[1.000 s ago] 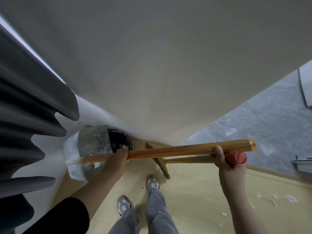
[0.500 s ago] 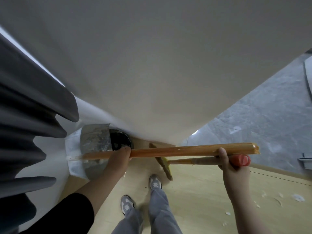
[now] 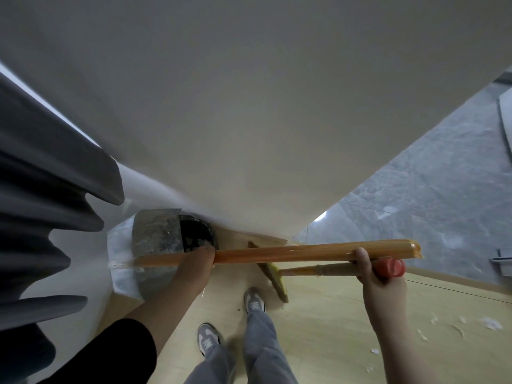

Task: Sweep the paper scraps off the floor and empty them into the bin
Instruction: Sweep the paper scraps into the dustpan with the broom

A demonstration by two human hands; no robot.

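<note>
My left hand [image 3: 194, 266] grips the long wooden handle [image 3: 304, 252] of a grey metal dustpan [image 3: 155, 236]. The pan is tipped over the bin [image 3: 195, 238], whose black inside shows a few pale scraps. My right hand [image 3: 378, 277] grips the broom handle [image 3: 318, 270] just below its red cap [image 3: 390, 267], its thumb against the end of the dustpan handle. The broom head [image 3: 273, 275] rests on the wooden floor beside my feet. Several white paper scraps [image 3: 490, 324] lie on the floor at the right.
A white wall [image 3: 249, 120] rises straight ahead, with the bin in the corner at its foot. A dark grey curtain [image 3: 41, 189] hangs on the left. Grey stone flooring [image 3: 429, 189] starts to the right. My shoes [image 3: 253, 300] stand on the wood floor.
Almost nothing differs. Both hands keep their grips and the dustpan stays tipped over the bin. The view has shifted very slightly.
</note>
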